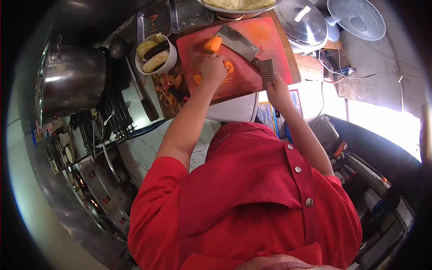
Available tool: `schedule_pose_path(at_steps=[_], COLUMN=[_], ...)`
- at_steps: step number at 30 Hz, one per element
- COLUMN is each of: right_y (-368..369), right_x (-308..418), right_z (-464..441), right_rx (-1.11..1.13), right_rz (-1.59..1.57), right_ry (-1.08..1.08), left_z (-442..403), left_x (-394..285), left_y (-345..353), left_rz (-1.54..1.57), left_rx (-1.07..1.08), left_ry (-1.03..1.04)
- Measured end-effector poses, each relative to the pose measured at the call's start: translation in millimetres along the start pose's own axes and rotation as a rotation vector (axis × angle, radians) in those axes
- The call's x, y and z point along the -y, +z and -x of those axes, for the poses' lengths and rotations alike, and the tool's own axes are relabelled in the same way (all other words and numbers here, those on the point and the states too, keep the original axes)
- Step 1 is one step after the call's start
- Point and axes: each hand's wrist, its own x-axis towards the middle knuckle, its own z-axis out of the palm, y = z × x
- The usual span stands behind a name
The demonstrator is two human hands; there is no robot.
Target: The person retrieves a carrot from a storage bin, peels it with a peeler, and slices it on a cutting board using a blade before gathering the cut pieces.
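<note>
On the red cutting board (245,83), my left hand (213,68) is closed with its fingers curled down among orange carrot slices (230,68). The hand partly hides what lies under it. A thick carrot piece (213,44) rests just beyond its fingertips. My right hand (280,93) grips a crinkle cutter (265,73) with a ridged metal blade, held at the board's right edge. A cleaver (237,42) lies flat across the board beyond both hands, its handle end close to the crinkle cutter.
Left of the board stands a white bowl (167,63) of eggplant and other vegetables. Peelings (168,90) lie below it. Metal trays (191,15), a lidded pot (306,24) and a fan (357,20) are at the back. A big stockpot (74,81) and ladle (135,76) are at left.
</note>
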Motion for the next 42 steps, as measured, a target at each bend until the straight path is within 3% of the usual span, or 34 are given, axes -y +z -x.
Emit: schedule_pose_path(at_steps=[1, 3, 7, 10, 12, 15, 19, 22, 25, 27, 28, 30, 34, 36, 38, 42], right_y=[-3, -3, 4, 5, 7, 14, 12, 10, 15, 22, 26, 37, 56, 69, 84, 119], right_x=[1, -1, -4, -1, -2, -5, 1, 4, 4, 8, 9, 17, 45, 62, 77, 99], right_z=[4, 4, 3, 3, 2, 1, -1, -1, -3, -4, -5, -7, -2, 2, 8, 11], right_rx=[0.02, 0.035, 0.046, 0.054, 0.071, 0.067, 0.086, 0.102, 0.121, 0.124, 0.143, 0.169, 0.254, 0.403, 0.449, 0.553], right_rz=[0.001, -0.005, -0.033, -0.008, -0.033, -0.044, -0.064, -0.044, -0.054, -0.057, -0.05, -0.044, -0.017, 0.031, 0.068, 0.151], right_ry=[0.027, 0.051, 0.009, -0.041, -0.044, -0.078, -0.059, -0.035, -0.063, -0.106, -0.118, -0.139, -0.18, -0.171, -0.207, -0.325], left_z=[-2, -11, -15, -18, -19, -20, -19, -21, -17, -12, -8, -5, 5, 12, 19, 13], left_x=[0, 0, 3, -10, -16, -23, -24, -26, -25, -22, -13, 11, 29, 32, 37, 45], left_y=[-2, -5, 9, 6, -1, -2, -4, -8, -15, -28, -26, -24, -67, -85, -89, -88], left_rz=[-0.004, 0.348, 0.359, 0.124, -0.031, -0.105, -0.097, -0.02, 0.106, 0.444, 0.447, 0.907, 1.254, 1.288, 1.184, 1.282], left_rx=[0.009, 0.231, 0.278, 0.257, 0.395, 0.459, 0.412, 0.501, 0.466, 0.339, 0.329, 0.07, 0.147, 0.183, 0.241, 0.26], left_ry=[0.004, -0.316, -0.266, -0.164, -0.076, -0.109, -0.081, -0.11, -0.166, -0.288, -0.31, -0.319, -0.542, -0.605, -0.591, -0.617])
